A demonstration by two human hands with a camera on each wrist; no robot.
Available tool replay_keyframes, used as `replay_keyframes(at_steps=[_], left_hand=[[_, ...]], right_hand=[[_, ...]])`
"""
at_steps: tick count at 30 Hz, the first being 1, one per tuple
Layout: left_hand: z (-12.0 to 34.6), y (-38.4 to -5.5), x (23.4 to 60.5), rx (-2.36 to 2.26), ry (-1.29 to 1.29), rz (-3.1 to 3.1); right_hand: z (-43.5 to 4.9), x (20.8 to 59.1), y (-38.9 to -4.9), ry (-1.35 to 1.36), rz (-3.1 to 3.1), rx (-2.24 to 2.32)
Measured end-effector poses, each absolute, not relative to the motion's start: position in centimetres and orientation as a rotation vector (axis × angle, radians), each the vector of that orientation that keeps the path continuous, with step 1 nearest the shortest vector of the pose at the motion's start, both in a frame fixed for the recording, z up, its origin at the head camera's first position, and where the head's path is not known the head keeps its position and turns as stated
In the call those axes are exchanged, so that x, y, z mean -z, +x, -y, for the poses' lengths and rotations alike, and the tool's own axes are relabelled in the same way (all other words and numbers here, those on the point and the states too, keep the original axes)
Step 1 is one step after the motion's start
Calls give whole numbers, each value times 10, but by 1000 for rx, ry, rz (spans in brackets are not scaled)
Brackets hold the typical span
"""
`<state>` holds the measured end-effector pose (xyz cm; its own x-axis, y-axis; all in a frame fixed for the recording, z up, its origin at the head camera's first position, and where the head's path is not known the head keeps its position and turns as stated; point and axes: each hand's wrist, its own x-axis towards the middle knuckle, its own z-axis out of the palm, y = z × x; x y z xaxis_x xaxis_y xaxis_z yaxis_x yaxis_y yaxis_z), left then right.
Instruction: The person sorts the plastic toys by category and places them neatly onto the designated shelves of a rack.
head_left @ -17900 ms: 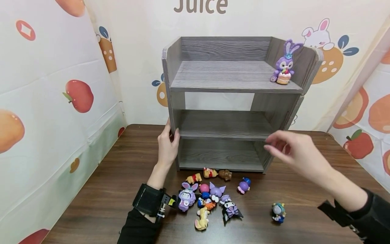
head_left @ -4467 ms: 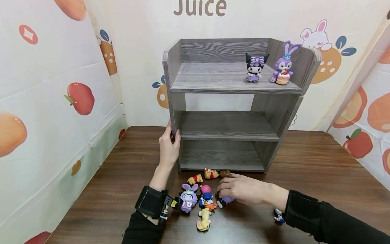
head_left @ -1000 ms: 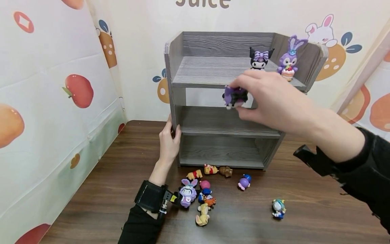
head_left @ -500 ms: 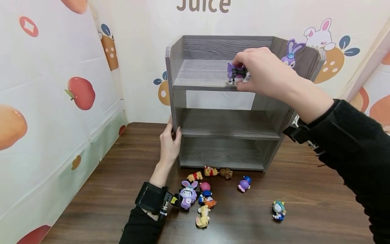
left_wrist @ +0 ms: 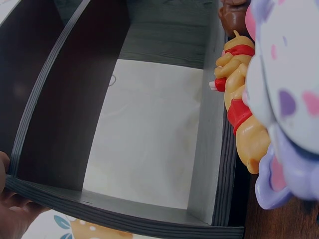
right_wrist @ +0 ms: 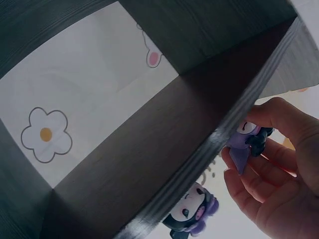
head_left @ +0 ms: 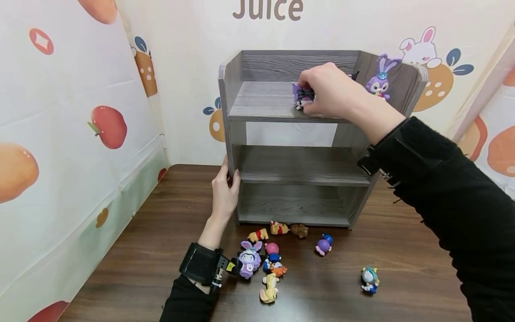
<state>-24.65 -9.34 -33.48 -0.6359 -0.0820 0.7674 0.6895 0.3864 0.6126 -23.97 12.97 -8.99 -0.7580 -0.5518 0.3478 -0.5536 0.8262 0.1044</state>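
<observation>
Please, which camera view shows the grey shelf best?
The head view, because the grey shelf fits in frame with all three levels visible, though the right hand covers part of the top one. The left wrist and right wrist views show only slanting sections of it, close up.

Both hands engaged: left hand (head_left: 224, 194) low and gripping, right hand (head_left: 327, 87) raised and pinching.
Left arm, in a black sleeve (head_left: 187, 299), reaches forward from the bottom of the head view; the thumb stands apart from the fingers, whose curl shows in the left wrist view. Right arm (head_left: 438, 192), also sleeved in black, extends across from the lower right, its hand higher than the left; thumb sits below the index finger, remaining fingers curled in the right wrist view.
</observation>
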Motion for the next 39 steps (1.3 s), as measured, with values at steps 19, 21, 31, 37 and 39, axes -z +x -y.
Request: replay_keyframes(at_steps=[19,21,31,37,39], left_hand=[[92,-246,336,1320,-523,1900],[93,-246,335,1322,-524,1899],[93,-246,334,1333,-523,1891],[93,-245,334,1329,-516,1899],[93,-246,335,1326,-517,1898]], right_hand=[[-125,86,-253,746,2728,-65],[-125,84,-251,738,2727,-81],[-129,74,-222,708,2567,-215],[-143,83,-200,706,2335,-314],[-150,91,-193,723,2214,-328]])
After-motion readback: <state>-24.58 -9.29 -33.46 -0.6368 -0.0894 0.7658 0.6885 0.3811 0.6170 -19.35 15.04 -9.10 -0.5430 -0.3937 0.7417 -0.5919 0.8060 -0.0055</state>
